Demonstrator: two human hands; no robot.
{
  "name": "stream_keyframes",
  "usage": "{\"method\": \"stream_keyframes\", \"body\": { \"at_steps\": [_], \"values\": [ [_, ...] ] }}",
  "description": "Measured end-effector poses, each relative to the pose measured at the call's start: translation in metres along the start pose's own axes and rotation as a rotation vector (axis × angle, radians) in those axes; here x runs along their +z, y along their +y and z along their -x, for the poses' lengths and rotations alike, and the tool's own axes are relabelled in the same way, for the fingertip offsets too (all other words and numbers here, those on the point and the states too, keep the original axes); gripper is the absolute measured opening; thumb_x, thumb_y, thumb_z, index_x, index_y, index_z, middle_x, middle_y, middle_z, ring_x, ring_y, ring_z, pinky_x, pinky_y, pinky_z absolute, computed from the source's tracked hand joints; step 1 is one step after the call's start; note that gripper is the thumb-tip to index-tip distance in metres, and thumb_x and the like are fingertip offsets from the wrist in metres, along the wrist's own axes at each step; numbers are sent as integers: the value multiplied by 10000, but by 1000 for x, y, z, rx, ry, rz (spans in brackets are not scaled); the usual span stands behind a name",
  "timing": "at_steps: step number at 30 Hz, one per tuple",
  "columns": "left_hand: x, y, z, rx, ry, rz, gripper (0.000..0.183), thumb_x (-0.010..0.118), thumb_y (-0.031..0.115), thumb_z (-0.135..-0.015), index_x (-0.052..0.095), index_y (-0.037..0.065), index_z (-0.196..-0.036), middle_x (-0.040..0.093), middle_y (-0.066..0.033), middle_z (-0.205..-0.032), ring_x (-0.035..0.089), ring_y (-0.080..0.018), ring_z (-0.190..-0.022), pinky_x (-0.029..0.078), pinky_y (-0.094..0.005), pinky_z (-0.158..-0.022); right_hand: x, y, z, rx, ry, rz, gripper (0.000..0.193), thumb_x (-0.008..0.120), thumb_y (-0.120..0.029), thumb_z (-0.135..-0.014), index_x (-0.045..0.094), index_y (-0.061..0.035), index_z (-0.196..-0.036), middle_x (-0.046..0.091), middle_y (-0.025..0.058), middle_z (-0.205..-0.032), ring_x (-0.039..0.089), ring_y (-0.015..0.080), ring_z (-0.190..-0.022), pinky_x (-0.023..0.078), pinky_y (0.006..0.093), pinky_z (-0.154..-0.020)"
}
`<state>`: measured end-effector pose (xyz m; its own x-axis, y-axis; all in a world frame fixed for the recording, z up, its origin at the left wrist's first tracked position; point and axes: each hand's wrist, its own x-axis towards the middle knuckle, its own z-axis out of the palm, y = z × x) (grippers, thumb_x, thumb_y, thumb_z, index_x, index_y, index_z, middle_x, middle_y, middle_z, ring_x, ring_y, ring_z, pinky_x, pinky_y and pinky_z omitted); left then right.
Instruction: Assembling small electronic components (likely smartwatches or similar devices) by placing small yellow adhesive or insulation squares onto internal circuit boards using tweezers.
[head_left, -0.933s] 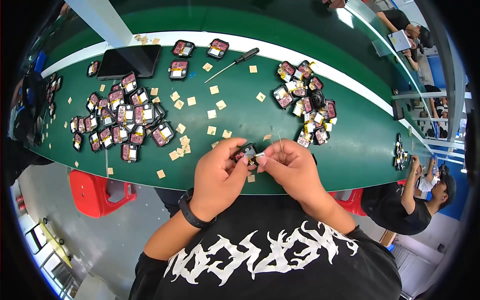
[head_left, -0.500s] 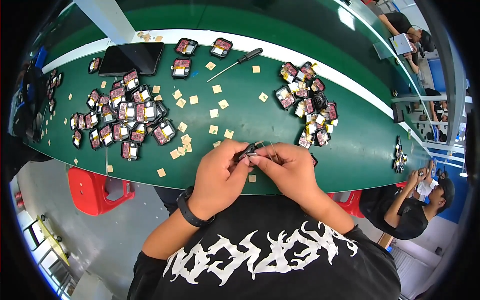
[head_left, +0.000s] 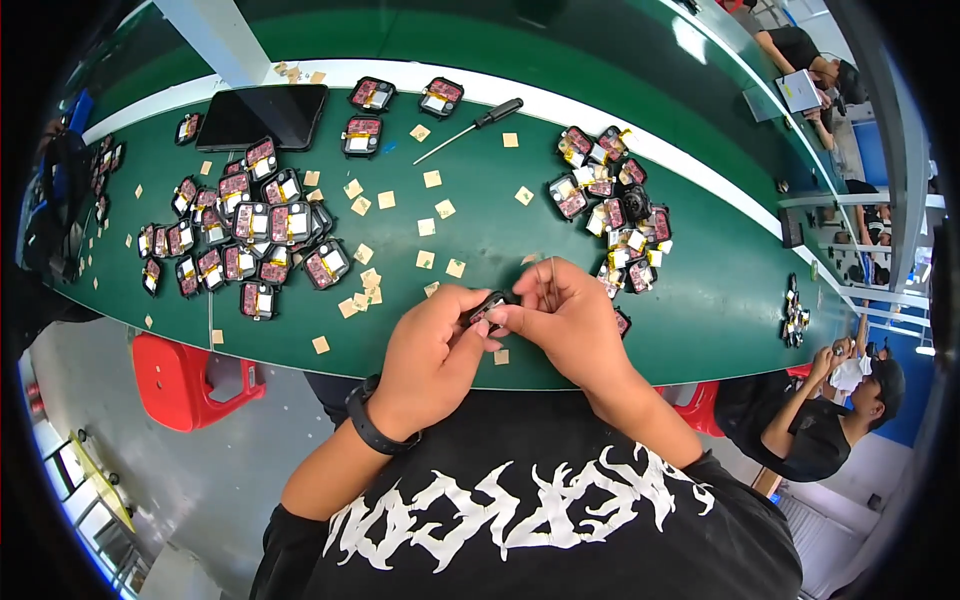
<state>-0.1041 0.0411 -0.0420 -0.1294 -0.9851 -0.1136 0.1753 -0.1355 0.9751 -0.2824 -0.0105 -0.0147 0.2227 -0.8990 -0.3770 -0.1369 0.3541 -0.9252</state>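
My left hand [head_left: 440, 335] is closed around a small black device housing [head_left: 488, 306] with a reddish circuit board inside, held just above the table's near edge. The right thumb and a fingertip press on the housing's right side, while the other fingers of my right hand [head_left: 562, 320] curl inward above it. A tan edge [head_left: 530, 259] shows just behind those curled fingers; whether it is held or lies on the table I cannot tell. Much of the housing is hidden by my fingers.
Many similar housings with boards lie heaped at left [head_left: 250, 225] and at right [head_left: 612, 205]. Tan square pieces [head_left: 427, 228] are scattered between. A screwdriver [head_left: 480, 125] and a black tablet [head_left: 262, 117] lie farther back. A red stool [head_left: 172, 380] stands at left; a co-worker [head_left: 815, 420] sits at right.
The right fingers have lifted and curled up over the housing. The thin tan or metallic prongs seen between them earlier no longer show. The housing stays in my left hand.
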Motion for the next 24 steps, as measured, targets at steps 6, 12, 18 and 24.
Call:
{"method": "stream_keyframes", "body": {
  "at_steps": [6,12,18,24],
  "values": [
    [-6,4,0,-30,-85,6,222,506,-35,-1014,534,-77,-1231,701,-165,-1074,744,-202,-947,624,-320,-784,-7,-13,-4,121,-138,4,157,806,-39,-878,674,40,-910,669,19,-764,654,58,-710,476,197,-596],
    [4,10,3,-65,-18,139,260,555,-10,-1008,536,-69,-1260,698,-129,-1022,736,-159,-890,605,-291,-742,-11,-19,-3,175,-185,76,165,801,-93,-899,666,1,-890,686,15,-760,554,26,-623,418,194,-545],
    [-2,15,11,-110,-73,-2,264,585,21,-997,575,-33,-1255,692,-67,-910,637,-85,-666,502,-242,-584,-9,-24,16,306,-282,-72,196,758,-176,-955,610,-53,-918,684,10,-753,471,14,-564,313,202,-479],
    [-10,26,20,-131,-138,60,259,561,3,-994,590,-35,-1249,688,-62,-904,601,-83,-623,495,-242,-569,-9,-25,24,308,-355,-101,175,735,-169,-979,609,-48,-980,689,14,-784,479,11,-587,319,201,-491]
  ]
}}
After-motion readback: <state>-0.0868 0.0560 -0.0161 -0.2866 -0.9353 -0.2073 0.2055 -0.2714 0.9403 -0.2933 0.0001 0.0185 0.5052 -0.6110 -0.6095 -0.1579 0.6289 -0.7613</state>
